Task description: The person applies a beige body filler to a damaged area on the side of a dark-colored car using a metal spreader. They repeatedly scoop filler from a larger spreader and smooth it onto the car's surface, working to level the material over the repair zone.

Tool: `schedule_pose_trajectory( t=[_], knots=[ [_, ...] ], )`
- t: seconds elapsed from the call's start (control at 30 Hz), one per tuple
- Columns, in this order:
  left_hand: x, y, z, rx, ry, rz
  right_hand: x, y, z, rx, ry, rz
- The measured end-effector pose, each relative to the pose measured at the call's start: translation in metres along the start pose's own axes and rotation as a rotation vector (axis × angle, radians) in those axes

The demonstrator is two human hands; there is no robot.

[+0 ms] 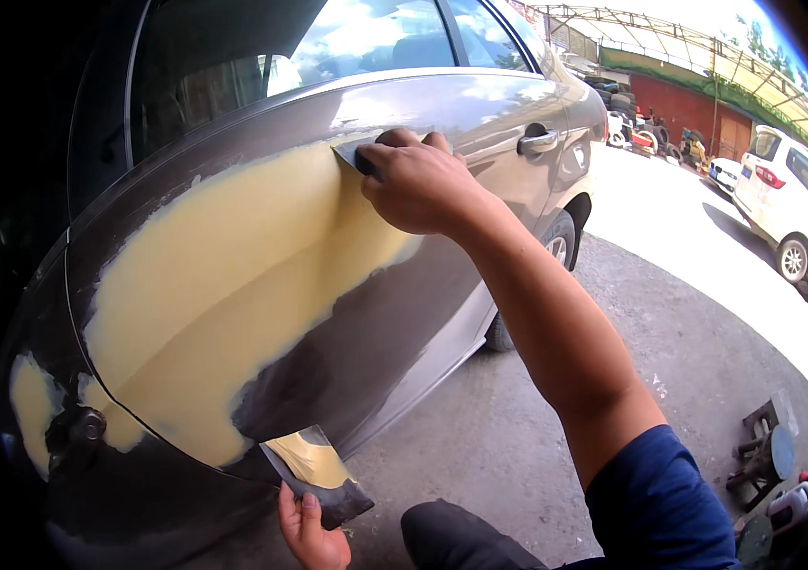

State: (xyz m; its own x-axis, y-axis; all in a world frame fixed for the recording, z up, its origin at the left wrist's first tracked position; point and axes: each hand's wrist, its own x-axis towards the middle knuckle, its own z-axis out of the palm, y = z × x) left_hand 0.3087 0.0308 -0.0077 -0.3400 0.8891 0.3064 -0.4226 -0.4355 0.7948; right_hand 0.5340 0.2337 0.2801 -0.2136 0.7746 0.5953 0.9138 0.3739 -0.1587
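My right hand is closed on a putty spreader, its blade laid against the car door. A broad patch of pale yellow body filler covers much of the panel, and the blade touches its upper right end. Low in front of the door, my left hand grips a dark plate by its lower edge. On that plate lies a smooth heap of yellow filler. The right fingers hide most of the spreader's handle.
A door handle sticks out right of my right hand. Lower right, a small stool stands on the concrete floor. White vehicles and stacked tyres are farther back. My knee shows below.
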Motion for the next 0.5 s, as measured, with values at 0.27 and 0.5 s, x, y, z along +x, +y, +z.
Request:
schedule_pose_trajectory(
  t=[0.27, 0.5],
  knots=[
    [0.004, 0.0, 0.007, -0.007, 0.0, -0.028, -0.045, 0.014, 0.052, 0.077, 0.206, -0.103],
    [0.004, 0.005, 0.016, -0.034, -0.016, -0.04, -0.069, 0.027, 0.099, 0.101, 0.378, -0.206]
  ],
)
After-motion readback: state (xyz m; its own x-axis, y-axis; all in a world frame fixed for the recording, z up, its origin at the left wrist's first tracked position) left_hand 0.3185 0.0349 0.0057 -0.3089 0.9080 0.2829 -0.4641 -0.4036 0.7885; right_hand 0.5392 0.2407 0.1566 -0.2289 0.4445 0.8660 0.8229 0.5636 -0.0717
